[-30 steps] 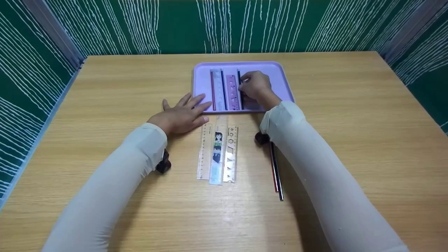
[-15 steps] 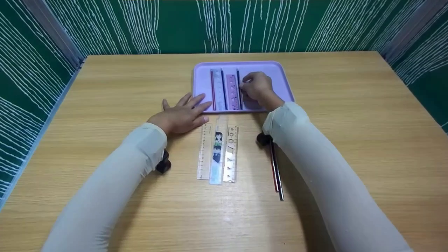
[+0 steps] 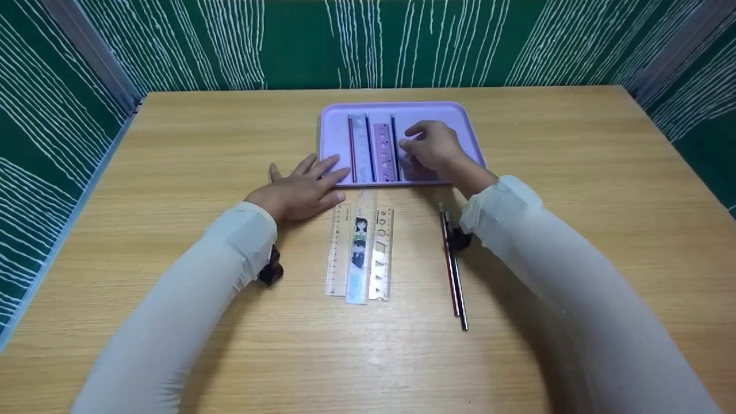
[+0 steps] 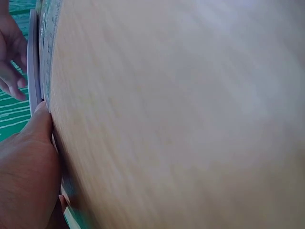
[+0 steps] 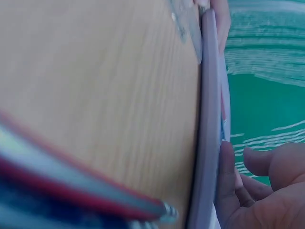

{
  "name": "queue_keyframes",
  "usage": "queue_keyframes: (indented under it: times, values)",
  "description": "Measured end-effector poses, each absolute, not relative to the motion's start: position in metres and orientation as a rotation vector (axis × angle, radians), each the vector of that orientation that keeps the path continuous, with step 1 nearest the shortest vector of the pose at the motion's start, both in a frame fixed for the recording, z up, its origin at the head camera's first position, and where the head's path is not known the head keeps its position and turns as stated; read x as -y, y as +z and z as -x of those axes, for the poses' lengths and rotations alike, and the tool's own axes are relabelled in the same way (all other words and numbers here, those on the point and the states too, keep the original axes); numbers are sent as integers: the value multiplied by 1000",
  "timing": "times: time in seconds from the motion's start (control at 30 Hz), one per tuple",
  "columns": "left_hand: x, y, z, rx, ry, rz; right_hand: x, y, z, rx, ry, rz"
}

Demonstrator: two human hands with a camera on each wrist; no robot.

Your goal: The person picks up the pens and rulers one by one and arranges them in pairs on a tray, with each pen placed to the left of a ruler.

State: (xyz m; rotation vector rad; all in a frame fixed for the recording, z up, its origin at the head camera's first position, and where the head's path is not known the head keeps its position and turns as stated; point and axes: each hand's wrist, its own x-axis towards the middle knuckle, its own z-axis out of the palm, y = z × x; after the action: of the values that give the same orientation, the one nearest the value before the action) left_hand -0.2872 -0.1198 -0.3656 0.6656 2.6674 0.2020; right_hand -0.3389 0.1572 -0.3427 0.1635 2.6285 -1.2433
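Note:
My left hand (image 3: 299,192) lies with fingers spread at the lower left corner of a purple tray (image 3: 333,129). The right hand (image 3: 434,144) hovers over the tray's right half, thumb and fingers apart, with nothing visible between them. Just left of its fingertips lies a dark pencil (image 3: 395,150). Further left in the tray are a pink stencil ruler (image 3: 384,152), a second dark pencil (image 3: 370,149), a pale blue ruler (image 3: 360,150) and a red pencil (image 3: 352,150), all roughly parallel. In the right wrist view, the right thumb (image 5: 259,161) stands away from the other fingers.
Below the tray, three rulers lie side by side: a clear ruler (image 3: 337,259), a ruler with cartoon figures (image 3: 357,253) and a clear stencil ruler (image 3: 380,259). To their right, a red pencil (image 3: 450,267) and a dark pencil (image 3: 459,296) lie together by the right wrist camera (image 3: 461,240).
The right hand has let go of the dark pencil in the tray and moved slightly right, its forearm swinging outward and uncovering the pencils on the table. The left hand has stayed put.

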Motion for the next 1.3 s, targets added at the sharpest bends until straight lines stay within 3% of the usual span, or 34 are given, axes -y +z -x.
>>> queue_keyframes:
  times: [0.77,1.3]
  values:
    - [119,-367,288,-2672,204,-667,-164,-340,260,-2365,-1447,48]
    - [119,-367,287,-2678,200,-675,-150,-354,227,-2283,-1377,122]
